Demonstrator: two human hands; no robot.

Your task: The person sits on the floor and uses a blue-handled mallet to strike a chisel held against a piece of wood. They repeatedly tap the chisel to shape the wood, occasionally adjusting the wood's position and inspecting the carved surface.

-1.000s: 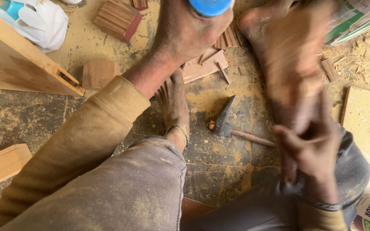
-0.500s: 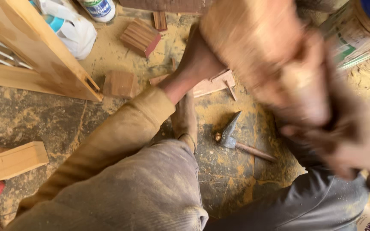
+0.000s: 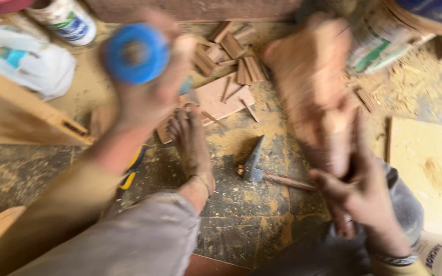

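Left hand: your left hand (image 3: 152, 97) is raised, wrapped around a blue-capped container (image 3: 135, 53), the cap facing the camera; only the blue top shows clearly, the body is hidden in your fist and blurred.
Right hand: your right hand (image 3: 361, 191) is low by your right knee, clasping your own raised right foot (image 3: 315, 92) near the heel; the fingers look closed around it, though blur hides the exact grip.
Container handling: judging by the one-handed lift, it is probably light and rigid; the smooth cap may slip, so grip the body below the cap rather than the top.
Below the left hand: your left foot (image 3: 193, 148) rests on the dusty floor (image 3: 241, 225), just beside a flat wooden offcut (image 3: 216, 99).
Between the hands: a hammer (image 3: 262, 171) lies on the floor, head towards your left foot, handle pointing at your right hand.
Beyond the left hand: small wood blocks (image 3: 236, 56) in a loose pile, a white tin (image 3: 65, 20), a crumpled white bag (image 3: 31, 64).
Right of the right hand: a pale board (image 3: 428, 168) dusted with sawdust.
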